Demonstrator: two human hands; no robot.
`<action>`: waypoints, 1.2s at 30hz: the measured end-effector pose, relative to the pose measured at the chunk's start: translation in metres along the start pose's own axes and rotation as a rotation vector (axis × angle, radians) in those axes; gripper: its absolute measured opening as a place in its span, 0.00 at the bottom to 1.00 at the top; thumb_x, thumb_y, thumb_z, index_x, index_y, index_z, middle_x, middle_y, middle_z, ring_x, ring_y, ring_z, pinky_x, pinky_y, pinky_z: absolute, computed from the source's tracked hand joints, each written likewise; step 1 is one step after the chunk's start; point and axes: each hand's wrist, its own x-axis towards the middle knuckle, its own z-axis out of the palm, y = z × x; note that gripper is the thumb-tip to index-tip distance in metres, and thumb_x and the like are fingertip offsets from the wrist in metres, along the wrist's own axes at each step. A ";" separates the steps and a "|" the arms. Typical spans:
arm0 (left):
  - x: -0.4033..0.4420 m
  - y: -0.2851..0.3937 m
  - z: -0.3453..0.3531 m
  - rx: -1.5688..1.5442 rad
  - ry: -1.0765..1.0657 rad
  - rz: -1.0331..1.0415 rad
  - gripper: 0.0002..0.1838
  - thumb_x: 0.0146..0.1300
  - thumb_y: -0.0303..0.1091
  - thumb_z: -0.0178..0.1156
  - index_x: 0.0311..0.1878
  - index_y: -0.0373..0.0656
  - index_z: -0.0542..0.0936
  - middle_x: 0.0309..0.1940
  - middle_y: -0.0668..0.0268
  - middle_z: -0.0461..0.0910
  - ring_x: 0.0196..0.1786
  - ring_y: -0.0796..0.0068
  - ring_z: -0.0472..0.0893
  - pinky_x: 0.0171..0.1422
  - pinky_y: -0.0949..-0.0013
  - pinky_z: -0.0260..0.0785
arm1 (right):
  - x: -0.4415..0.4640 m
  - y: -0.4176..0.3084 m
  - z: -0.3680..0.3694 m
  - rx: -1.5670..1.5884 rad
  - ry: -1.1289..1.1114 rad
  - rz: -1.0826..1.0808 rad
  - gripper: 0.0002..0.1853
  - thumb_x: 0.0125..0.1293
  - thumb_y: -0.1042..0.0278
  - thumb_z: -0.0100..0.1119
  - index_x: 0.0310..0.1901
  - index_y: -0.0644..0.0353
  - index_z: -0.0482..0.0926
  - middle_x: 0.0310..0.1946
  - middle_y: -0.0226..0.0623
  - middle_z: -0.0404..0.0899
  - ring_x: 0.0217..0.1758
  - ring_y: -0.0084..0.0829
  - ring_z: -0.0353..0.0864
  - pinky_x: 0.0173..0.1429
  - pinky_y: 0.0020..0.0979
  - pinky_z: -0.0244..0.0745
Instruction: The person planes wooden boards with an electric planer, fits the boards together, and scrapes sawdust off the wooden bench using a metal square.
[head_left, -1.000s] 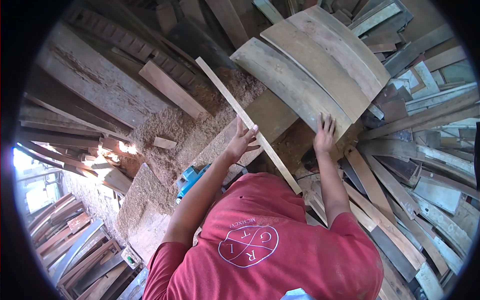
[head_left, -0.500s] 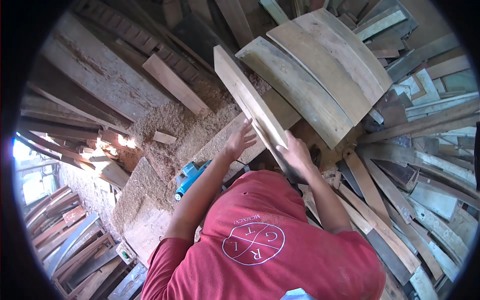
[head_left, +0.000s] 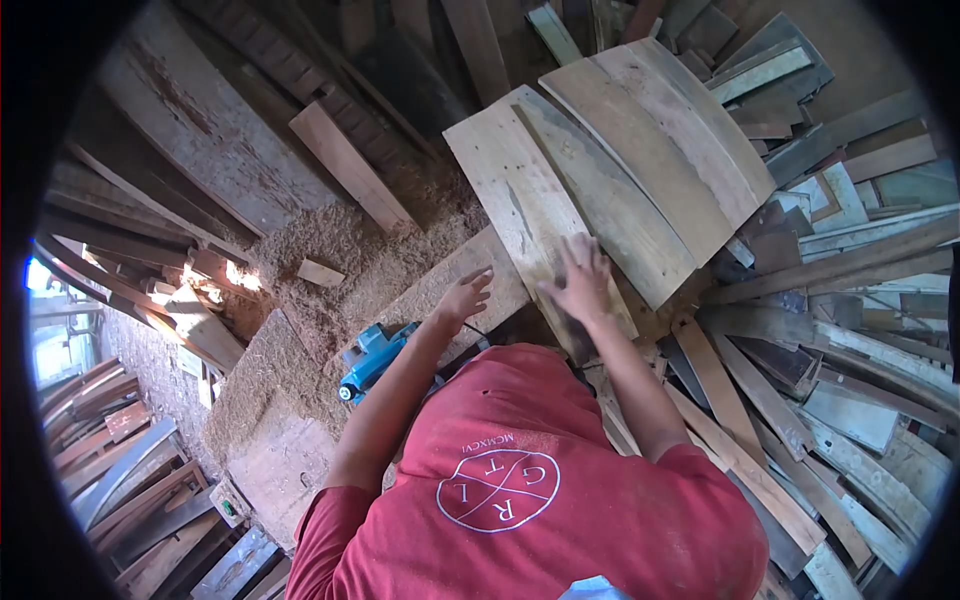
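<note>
A pale wooden board (head_left: 520,200) lies flat, its right edge beside or over a neighbouring plank (head_left: 610,200). My right hand (head_left: 581,280) rests on the lower part of the pale board, fingers spread. Just left of that board, my left hand (head_left: 464,300) is held with its fingers apart and nothing in it. Further right lie two more wide planks (head_left: 680,140), side by side. A blue power tool (head_left: 375,355) sits to the left of my left forearm.
Wood shavings (head_left: 340,240) cover the area at left, with a small offcut (head_left: 321,273) on them. A reddish board (head_left: 352,168) lies above. Stacked wood pieces (head_left: 150,480) fill the lower left, and many scrap boards (head_left: 860,400) crowd the right.
The pale board, earlier standing on edge by my hands, has turned down flat beside the other planks. My right hand went from the planks to this board; my left hand has come off it.
</note>
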 end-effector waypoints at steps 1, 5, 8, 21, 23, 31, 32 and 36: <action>-0.001 0.000 0.000 0.018 0.021 0.001 0.40 0.79 0.59 0.55 0.84 0.47 0.61 0.81 0.54 0.64 0.79 0.43 0.67 0.81 0.48 0.62 | 0.003 -0.014 0.005 0.012 -0.039 0.016 0.58 0.59 0.31 0.72 0.84 0.46 0.55 0.85 0.55 0.47 0.88 0.60 0.41 0.84 0.68 0.42; -0.013 0.003 -0.005 0.045 0.056 -0.007 0.39 0.79 0.59 0.55 0.83 0.47 0.63 0.80 0.54 0.66 0.79 0.45 0.68 0.80 0.48 0.63 | -0.001 -0.052 0.007 -0.056 -0.089 0.096 0.63 0.53 0.34 0.77 0.86 0.44 0.51 0.87 0.54 0.41 0.89 0.61 0.32 0.85 0.70 0.34; -0.020 0.002 -0.010 0.087 0.037 -0.024 0.36 0.80 0.56 0.53 0.84 0.50 0.62 0.83 0.57 0.61 0.80 0.49 0.67 0.81 0.51 0.61 | -0.009 -0.038 0.023 -0.034 -0.066 -0.019 0.63 0.52 0.39 0.79 0.85 0.43 0.52 0.87 0.52 0.39 0.89 0.62 0.30 0.85 0.70 0.33; -0.004 -0.006 -0.013 0.110 0.081 -0.045 0.36 0.79 0.58 0.54 0.83 0.51 0.65 0.82 0.56 0.63 0.79 0.49 0.67 0.80 0.50 0.63 | -0.029 -0.040 0.065 -0.285 -0.042 -0.070 0.50 0.63 0.64 0.66 0.85 0.45 0.51 0.87 0.53 0.42 0.90 0.56 0.37 0.84 0.72 0.37; -0.007 -0.009 -0.011 0.139 0.068 -0.044 0.36 0.79 0.58 0.54 0.83 0.51 0.65 0.81 0.56 0.64 0.79 0.49 0.68 0.80 0.50 0.63 | -0.041 -0.034 0.071 -0.252 0.042 -0.120 0.48 0.65 0.67 0.62 0.85 0.45 0.52 0.86 0.54 0.43 0.90 0.57 0.40 0.83 0.73 0.38; 0.011 -0.033 -0.024 0.320 0.061 -0.028 0.37 0.76 0.57 0.58 0.82 0.50 0.66 0.78 0.57 0.70 0.78 0.54 0.69 0.79 0.49 0.63 | -0.091 -0.012 0.064 0.035 -0.052 -0.256 0.48 0.61 0.75 0.59 0.85 0.41 0.55 0.87 0.46 0.48 0.90 0.48 0.43 0.82 0.76 0.38; 0.014 -0.038 -0.023 0.331 0.050 -0.037 0.37 0.76 0.57 0.58 0.82 0.50 0.66 0.78 0.57 0.70 0.78 0.54 0.69 0.79 0.49 0.63 | -0.092 -0.009 0.059 0.066 -0.052 -0.260 0.49 0.60 0.76 0.60 0.85 0.40 0.55 0.87 0.45 0.48 0.90 0.47 0.43 0.82 0.76 0.38; 0.035 -0.036 -0.005 0.331 0.068 0.075 0.39 0.73 0.50 0.61 0.83 0.47 0.64 0.79 0.55 0.68 0.80 0.56 0.67 0.82 0.55 0.59 | -0.084 -0.007 0.057 0.027 -0.033 -0.188 0.51 0.59 0.77 0.61 0.85 0.38 0.55 0.87 0.44 0.49 0.90 0.46 0.43 0.82 0.76 0.39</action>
